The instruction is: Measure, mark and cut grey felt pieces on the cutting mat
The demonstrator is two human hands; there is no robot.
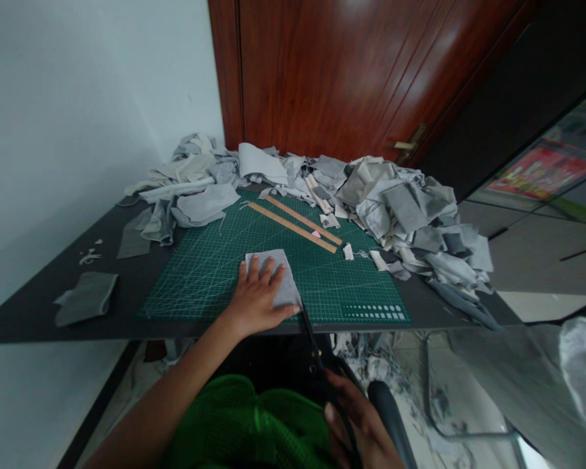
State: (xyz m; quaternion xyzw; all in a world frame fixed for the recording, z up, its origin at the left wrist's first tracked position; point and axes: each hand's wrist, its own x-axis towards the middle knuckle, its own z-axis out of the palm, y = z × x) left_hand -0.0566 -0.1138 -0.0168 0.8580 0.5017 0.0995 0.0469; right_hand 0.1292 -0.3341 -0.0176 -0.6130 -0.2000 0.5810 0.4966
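Observation:
A light grey piece of cloth (287, 286) lies on the green cutting mat (195, 280) near the table's front edge. My left hand (261, 293) rests flat on it with the fingers spread. Below the edge, my right hand (361, 417) is wrapped round the handles of black scissors (316, 355). Their blades reach up to the cloth's lower right corner, beside my left thumb. Whether the blades are parted is hard to make out.
Two wooden rulers (293, 227) lie on the mat. Heaps of grey cloth scraps (405, 208) line the back and right; more scraps (195, 172) sit at the left. A folded grey cloth (88, 298) lies far left. Behind stands a wooden door (317, 78).

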